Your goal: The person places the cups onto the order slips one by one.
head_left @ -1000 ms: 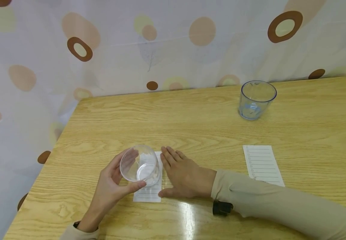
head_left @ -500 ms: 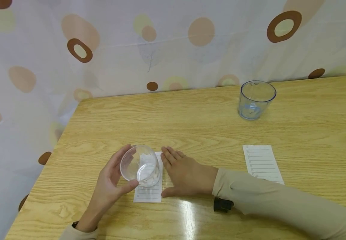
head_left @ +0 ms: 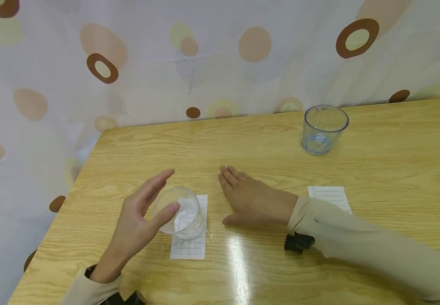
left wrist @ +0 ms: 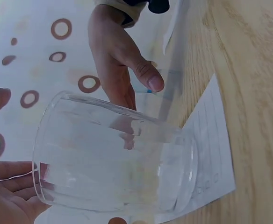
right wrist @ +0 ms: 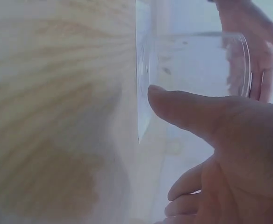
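Note:
A clear plastic cup (head_left: pixel 189 226) stands upright on a lined paper slip (head_left: pixel 188 250) at the table's left front. My left hand (head_left: pixel 137 220) hovers around the cup's left rim, thumb and fingers spread apart. In the left wrist view the same cup (left wrist: pixel 113 158) lies between that hand's spread thumb and fingers, its base on the paper. My right hand (head_left: pixel 252 201) is to the right of the cup with straight fingers, apart from it and holding nothing. In the right wrist view the right thumb (right wrist: pixel 188 109) overlaps the cup.
A larger clear cup with a blue rim (head_left: pixel 320 131) stands at the back right. A second lined paper slip (head_left: pixel 330 197) lies in front of it, partly covered by my right sleeve (head_left: pixel 357 233). A patterned curtain (head_left: pixel 220 63) hangs along the table's far edge.
My left hand has let go of the cup and lifted slightly, its fingers spreading. My right hand has moved away to the right and back. The cup stays on the paper.

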`<state>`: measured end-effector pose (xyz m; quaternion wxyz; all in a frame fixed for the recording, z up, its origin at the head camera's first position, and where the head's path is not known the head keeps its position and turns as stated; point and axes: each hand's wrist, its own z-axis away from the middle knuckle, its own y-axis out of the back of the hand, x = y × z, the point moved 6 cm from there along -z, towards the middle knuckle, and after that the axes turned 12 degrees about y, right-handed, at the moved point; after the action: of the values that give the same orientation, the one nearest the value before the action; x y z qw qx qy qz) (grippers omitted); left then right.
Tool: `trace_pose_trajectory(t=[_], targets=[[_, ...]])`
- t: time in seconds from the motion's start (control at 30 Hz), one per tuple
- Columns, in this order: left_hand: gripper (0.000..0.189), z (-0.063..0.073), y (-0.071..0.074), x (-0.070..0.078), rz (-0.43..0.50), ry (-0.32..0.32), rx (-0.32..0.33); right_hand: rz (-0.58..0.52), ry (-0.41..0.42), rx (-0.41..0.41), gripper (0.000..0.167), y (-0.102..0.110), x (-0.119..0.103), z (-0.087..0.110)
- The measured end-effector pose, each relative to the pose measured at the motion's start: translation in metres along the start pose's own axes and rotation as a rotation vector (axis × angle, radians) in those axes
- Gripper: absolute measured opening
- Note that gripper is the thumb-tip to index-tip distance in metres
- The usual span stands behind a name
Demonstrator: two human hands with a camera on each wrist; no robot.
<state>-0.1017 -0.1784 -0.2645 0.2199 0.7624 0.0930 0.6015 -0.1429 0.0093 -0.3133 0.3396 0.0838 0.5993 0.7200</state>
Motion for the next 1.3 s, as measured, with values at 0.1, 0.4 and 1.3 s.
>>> trace_pose_trajectory(t=[0.1,0.4,1.3], targets=[[0.060,-0.004,-0.003,0.007,-0.092,-0.006,0.021,0.017,-0.018,0.022,0.096,0.005,0.010,0.002],[0.070,-0.009,-0.024,0.021,-0.211,-0.065,-0.009,0.067,-0.049,0.127,0.094,0.026,0.039,0.018],[0.077,-0.020,-0.108,0.063,-0.124,-0.232,-0.235,0.107,-0.190,0.289,0.091,0.069,0.101,0.074]])
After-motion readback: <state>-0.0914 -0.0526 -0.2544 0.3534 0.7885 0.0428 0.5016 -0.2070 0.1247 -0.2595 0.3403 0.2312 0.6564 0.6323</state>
